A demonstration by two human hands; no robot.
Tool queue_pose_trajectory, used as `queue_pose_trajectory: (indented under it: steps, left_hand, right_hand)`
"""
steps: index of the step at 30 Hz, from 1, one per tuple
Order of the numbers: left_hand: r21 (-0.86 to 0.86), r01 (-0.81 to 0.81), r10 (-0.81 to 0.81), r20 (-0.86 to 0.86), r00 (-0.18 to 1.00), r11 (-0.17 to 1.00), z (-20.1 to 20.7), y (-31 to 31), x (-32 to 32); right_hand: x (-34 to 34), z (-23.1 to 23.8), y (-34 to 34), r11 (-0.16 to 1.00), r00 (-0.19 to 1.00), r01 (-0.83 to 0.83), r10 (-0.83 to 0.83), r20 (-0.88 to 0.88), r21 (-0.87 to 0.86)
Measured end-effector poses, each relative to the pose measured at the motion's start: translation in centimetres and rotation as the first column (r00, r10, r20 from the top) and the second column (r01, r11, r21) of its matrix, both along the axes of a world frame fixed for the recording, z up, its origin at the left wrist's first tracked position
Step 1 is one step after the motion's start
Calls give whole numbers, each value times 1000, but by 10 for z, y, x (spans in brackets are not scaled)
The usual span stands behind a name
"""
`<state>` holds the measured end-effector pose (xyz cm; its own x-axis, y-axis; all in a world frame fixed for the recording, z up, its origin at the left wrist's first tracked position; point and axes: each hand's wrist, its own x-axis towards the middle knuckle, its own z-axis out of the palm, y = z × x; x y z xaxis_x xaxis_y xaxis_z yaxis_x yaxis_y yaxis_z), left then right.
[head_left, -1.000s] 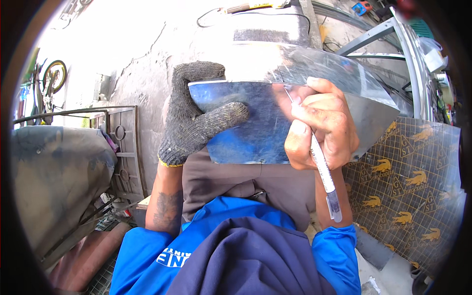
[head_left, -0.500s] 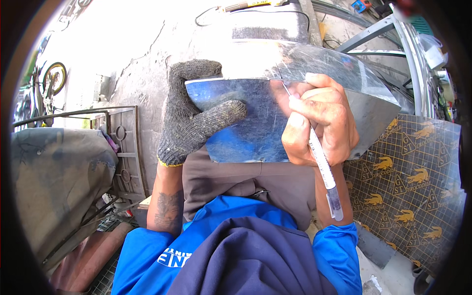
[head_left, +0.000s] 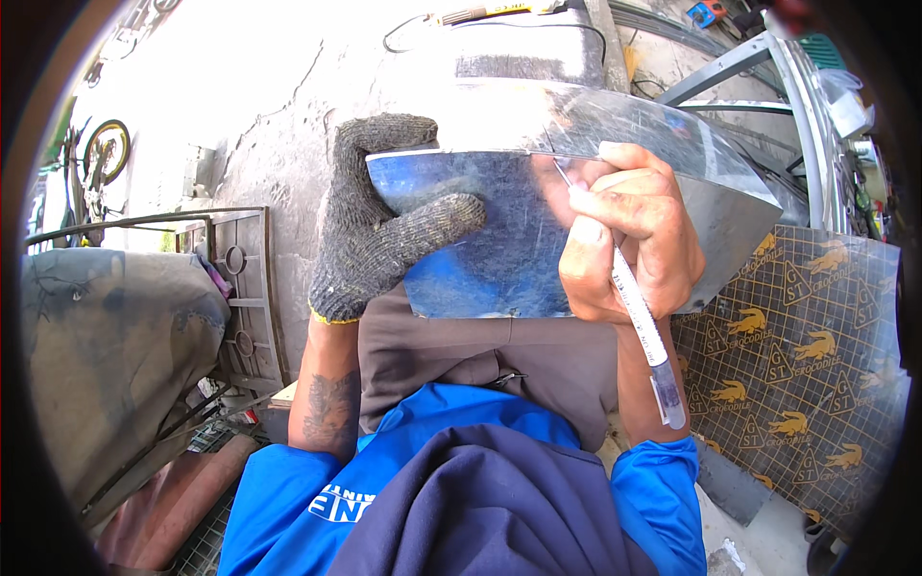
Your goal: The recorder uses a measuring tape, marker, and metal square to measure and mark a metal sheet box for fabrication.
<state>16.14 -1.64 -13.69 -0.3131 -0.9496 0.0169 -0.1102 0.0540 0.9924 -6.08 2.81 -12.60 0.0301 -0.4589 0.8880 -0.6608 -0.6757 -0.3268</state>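
Head cam: L gloved hand (head_left: 365, 235), ctr-left, has fingers clamped on L end of metal sheet (head_left: 504, 264) mid-frame; R hand (head_left: 645, 235), ctr-right, pinches white pen (head_left: 638, 312), axis lower R to upper L, tip near sheet's top edge, contact unclear.

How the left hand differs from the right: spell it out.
Covering: the left hand wears a dark grey knit glove with a yellow-edged cuff; the right hand is bare.
Grip: the left hand holds the shiny metal sheet by its left end; the right hand holds a slim white pen-like tool.
Pose: the left hand's thumb stretches over the sheet; the right hand's fingers curl around the tool.
Shared: both are at the same sheet.
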Motion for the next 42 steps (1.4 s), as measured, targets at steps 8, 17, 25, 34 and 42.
queue_pose_trajectory:
  steps: [8, 17, 25, 34, 42]
  left_hand:
    - [-10, 6, -6, -34, 999, 1000, -3, 0, -1]
    - [-124, 26, -30, -33, 999, 992, -6, -10, -1]
    - [-75, 48, -55, -85, 995, 996, -6, -42, -12]
    - [-416, 113, -43, 173, 984, 903, -29, -123, -24]
    - [-258, 173, -91, 304, 948, 951, -54, -175, -28]
  right_hand:
    - [-1, 0, -1, 1000, 1000, -9, 9, 13, -3]
    - [-9, -1, 1, 988, 992, -127, 125, 24, 91]
    - [-41, -13, 11, 981, 990, 130, -137, 43, 140]
    - [-59, -7, -56, 871, 882, -69, -175, 439, 486]
    - [-77, -16, -104, 788, 902, -38, -237, 360, 615]
